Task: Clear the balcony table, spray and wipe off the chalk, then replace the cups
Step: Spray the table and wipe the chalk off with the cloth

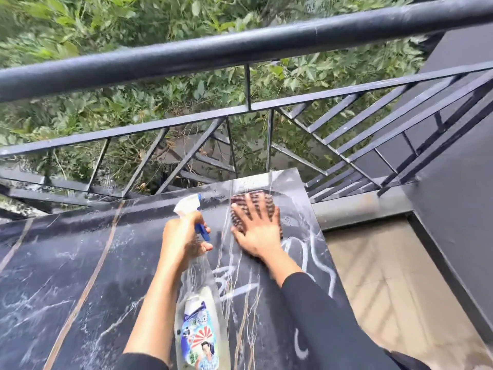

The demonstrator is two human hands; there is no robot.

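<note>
The black marble table (pixel 80 263) with gold veins fills the lower left and middle. White chalk scribbles (pixel 314 260) run across its right part, and the surface near them looks wet. My left hand (pixel 184 236) grips a clear spray bottle (pixel 198 316) by its neck, white nozzle pointing away from me. My right hand (pixel 257 228) lies flat, fingers spread, on a striped brown cloth (pixel 237 209) pressed to the tabletop near the far right corner. No cups are in view.
A black metal railing (pixel 240 46) runs along the table's far edge, with green bushes (pixel 106 22) beyond and below. Right of the table lie a tan tiled floor (pixel 394 276) and a dark grey wall (pixel 453 209).
</note>
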